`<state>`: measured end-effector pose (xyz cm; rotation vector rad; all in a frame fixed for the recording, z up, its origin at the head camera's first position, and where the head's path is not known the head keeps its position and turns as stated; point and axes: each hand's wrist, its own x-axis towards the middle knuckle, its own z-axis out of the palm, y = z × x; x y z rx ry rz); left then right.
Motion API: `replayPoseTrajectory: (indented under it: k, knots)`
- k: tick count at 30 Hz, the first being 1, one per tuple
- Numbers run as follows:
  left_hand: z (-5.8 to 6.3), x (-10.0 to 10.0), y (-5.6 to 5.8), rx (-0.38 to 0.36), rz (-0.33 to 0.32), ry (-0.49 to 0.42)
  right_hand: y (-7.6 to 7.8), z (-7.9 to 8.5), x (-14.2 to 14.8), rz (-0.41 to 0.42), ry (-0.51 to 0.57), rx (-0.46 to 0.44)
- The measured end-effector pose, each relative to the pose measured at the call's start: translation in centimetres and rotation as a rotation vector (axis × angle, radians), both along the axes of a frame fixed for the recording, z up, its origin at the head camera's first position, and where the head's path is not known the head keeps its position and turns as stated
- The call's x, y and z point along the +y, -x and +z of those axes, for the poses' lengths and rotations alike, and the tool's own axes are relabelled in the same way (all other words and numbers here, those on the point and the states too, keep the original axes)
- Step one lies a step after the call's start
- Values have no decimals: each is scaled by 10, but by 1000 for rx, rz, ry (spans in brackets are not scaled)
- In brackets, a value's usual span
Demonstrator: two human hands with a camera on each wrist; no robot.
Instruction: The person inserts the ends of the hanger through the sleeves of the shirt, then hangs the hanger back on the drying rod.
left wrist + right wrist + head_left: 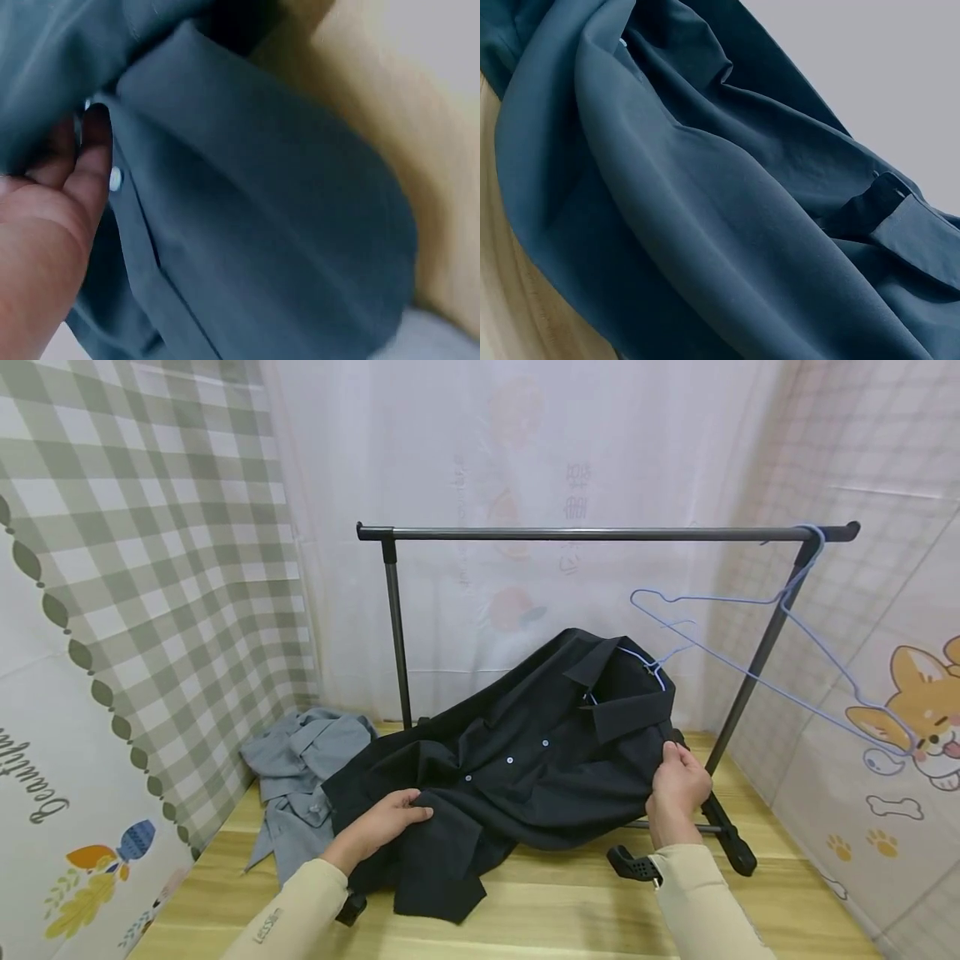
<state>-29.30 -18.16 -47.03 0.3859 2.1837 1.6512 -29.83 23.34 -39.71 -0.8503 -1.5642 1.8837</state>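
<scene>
A black button-up shirt (517, 793) is held slantwise over the table, its collar (622, 717) toward the right. Part of a blue wire hanger (660, 670) shows in the neck opening, the rest hidden by cloth. My right hand (678, 785) pinches the shirt near the shoulder by the collar. Lower on the shirt, my left hand (386, 827) grips the cloth between thumb and fingers. The left wrist view has those fingers hooked at the front edge, beside a white button (115, 178). The right wrist view is filled with draped shirt cloth (705, 210); no fingers appear there.
Behind the shirt stands a rack with a dark metal rail (600, 534). An empty blue wire hanger (780, 602) hangs at its right end. A crumpled grey garment (300, 768) lies on the wooden table (570, 910) at left. Curtains enclose the back and sides.
</scene>
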Motion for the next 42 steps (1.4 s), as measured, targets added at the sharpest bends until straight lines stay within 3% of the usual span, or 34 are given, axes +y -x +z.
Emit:
replayPoseTrajectory:
  k: [3, 10, 13, 19, 22, 25, 31, 34, 38, 42]
  knots:
    - [5, -13, 5, -19, 28, -10, -2, -3, 4, -13, 16, -20]
    - [24, -47, 15, -20, 101, 91, -5, -6, 9, -29, 40, -21]
    - [31, -61, 19, -36, 96, 123, -7, -6, 10, -37, 39, -15]
    - [46, -83, 24, 63, 63, 194, -8, -7, 12, -63, 50, 18]
    - [43, -88, 24, 114, 69, 213, -9, -7, 12, -63, 46, 24]
    - [33, -87, 20, 168, 74, 267, -11, -7, 11, -51, 25, 24]
    - [14, -76, 10, 301, 121, 572, -12, -7, 8, -46, -37, 32]
    - [9, -71, 11, 347, 97, 691, -13, -7, 7, -55, -62, 40]
    - [8, -64, 19, 426, 89, 774, -14, -7, 6, -60, -89, 44]
    - [18, -59, 29, 443, 186, 764, -14, -7, 5, -61, -100, 56]
